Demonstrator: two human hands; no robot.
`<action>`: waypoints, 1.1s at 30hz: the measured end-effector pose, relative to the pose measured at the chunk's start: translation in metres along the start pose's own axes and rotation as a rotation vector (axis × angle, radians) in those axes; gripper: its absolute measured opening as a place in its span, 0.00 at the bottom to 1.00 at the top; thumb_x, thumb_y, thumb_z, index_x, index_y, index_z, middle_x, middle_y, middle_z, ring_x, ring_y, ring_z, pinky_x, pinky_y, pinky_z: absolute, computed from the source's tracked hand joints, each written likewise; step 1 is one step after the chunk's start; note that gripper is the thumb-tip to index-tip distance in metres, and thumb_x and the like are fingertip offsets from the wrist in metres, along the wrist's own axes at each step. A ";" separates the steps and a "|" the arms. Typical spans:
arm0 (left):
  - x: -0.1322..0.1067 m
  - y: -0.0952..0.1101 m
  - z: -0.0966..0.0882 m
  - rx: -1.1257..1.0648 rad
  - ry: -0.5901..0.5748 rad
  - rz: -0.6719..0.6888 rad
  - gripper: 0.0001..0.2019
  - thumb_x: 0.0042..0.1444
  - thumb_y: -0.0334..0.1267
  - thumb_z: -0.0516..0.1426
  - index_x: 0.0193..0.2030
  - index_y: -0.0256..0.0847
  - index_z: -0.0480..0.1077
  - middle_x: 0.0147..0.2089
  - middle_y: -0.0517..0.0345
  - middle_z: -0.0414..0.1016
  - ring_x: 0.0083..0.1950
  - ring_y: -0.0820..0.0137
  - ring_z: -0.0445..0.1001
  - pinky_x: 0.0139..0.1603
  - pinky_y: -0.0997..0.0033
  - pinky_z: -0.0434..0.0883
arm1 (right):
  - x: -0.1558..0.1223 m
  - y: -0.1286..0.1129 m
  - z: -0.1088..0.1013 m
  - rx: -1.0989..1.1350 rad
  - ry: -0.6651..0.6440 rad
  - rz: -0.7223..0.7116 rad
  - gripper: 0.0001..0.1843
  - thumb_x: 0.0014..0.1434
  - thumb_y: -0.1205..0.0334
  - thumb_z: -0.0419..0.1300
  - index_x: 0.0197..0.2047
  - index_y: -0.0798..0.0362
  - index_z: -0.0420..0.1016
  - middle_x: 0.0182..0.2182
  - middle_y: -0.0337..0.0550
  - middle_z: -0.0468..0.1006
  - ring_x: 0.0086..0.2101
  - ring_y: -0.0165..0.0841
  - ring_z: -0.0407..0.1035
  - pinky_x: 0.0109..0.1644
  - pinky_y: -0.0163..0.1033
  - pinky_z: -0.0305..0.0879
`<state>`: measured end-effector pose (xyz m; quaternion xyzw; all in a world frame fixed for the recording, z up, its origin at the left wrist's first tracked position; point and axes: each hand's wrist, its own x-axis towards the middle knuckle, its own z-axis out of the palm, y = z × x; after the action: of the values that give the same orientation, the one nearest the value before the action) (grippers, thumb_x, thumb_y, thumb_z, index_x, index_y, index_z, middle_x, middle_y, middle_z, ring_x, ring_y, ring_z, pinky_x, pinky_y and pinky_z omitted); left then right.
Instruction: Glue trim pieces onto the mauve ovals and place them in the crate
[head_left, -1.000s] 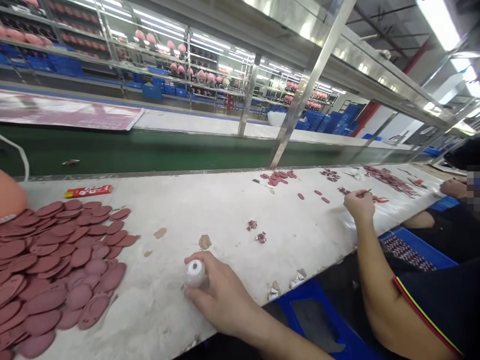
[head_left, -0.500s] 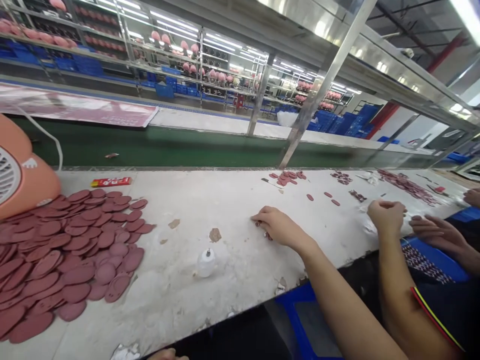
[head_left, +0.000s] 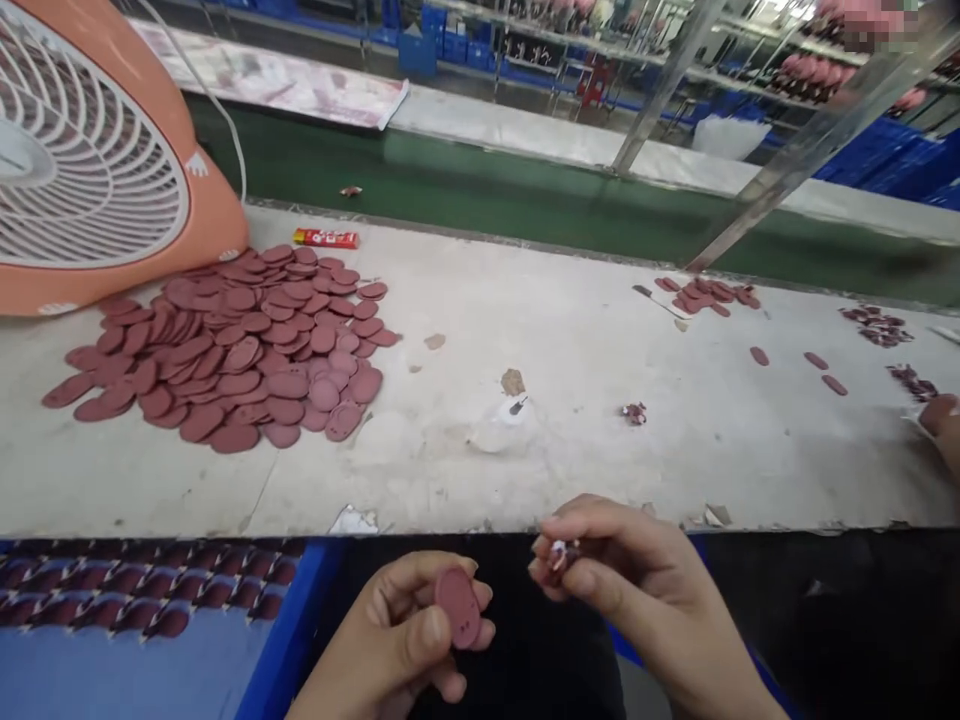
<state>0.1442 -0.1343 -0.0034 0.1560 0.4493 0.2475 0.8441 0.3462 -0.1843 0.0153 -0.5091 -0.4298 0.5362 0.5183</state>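
Below the table's front edge, my left hand (head_left: pixel 409 630) is closed round a dark red oval piece (head_left: pixel 458 606), pinched between thumb and fingers. My right hand (head_left: pixel 615 565) is beside it, its fingertips pinching a tiny dark red and white part (head_left: pixel 559 555). A large heap of the same red oval pieces (head_left: pixel 240 345) lies on the white table (head_left: pixel 570 450) at the left. A small white glue bottle (head_left: pixel 501 425) lies tipped on the table ahead of my hands. One more small part (head_left: pixel 634 412) sits to its right.
An orange table fan (head_left: pixel 97 160) stands at the far left. A red tube (head_left: pixel 325 238) lies by the green conveyor belt (head_left: pixel 480 195). A blue bin (head_left: pixel 142 640) with small parts sits at lower left. More red pieces (head_left: pixel 705 295) lie further right, where another person's hand (head_left: pixel 943 420) shows.
The view has swung left and down. My right hand has come back from the table with a small part. My left hand now holds a red oval piece. The glue bottle lies tipped over.
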 end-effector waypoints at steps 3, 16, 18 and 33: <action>0.002 -0.002 -0.002 0.038 -0.067 0.026 0.17 0.36 0.45 0.73 0.33 0.41 0.81 0.30 0.54 0.79 0.31 0.69 0.75 0.24 0.79 0.69 | 0.001 0.005 0.016 0.108 -0.052 0.098 0.09 0.63 0.65 0.63 0.46 0.44 0.77 0.40 0.39 0.80 0.40 0.28 0.76 0.45 0.29 0.73; 0.002 0.000 0.002 0.083 -0.030 -0.008 0.15 0.37 0.46 0.72 0.29 0.39 0.80 0.25 0.59 0.79 0.29 0.74 0.73 0.24 0.82 0.70 | 0.005 0.004 0.022 -0.072 -0.072 0.007 0.12 0.60 0.69 0.65 0.45 0.42 0.78 0.36 0.34 0.82 0.35 0.28 0.78 0.39 0.27 0.75; 0.003 0.000 0.001 0.087 -0.033 -0.020 0.16 0.37 0.46 0.72 0.30 0.39 0.80 0.24 0.59 0.79 0.28 0.74 0.74 0.24 0.83 0.70 | 0.005 0.003 0.022 -0.170 -0.071 -0.041 0.12 0.60 0.69 0.65 0.45 0.44 0.77 0.35 0.34 0.82 0.34 0.27 0.78 0.39 0.26 0.74; 0.005 -0.002 0.001 -0.017 -0.040 -0.054 0.14 0.36 0.42 0.73 0.28 0.37 0.80 0.23 0.61 0.77 0.26 0.75 0.75 0.22 0.83 0.72 | 0.011 -0.006 0.019 -0.354 -0.183 -0.098 0.12 0.62 0.69 0.63 0.46 0.43 0.77 0.36 0.32 0.82 0.36 0.26 0.77 0.41 0.27 0.72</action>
<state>0.1484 -0.1331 -0.0076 0.1414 0.4341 0.2254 0.8606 0.3287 -0.1717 0.0222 -0.5195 -0.5870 0.4705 0.4051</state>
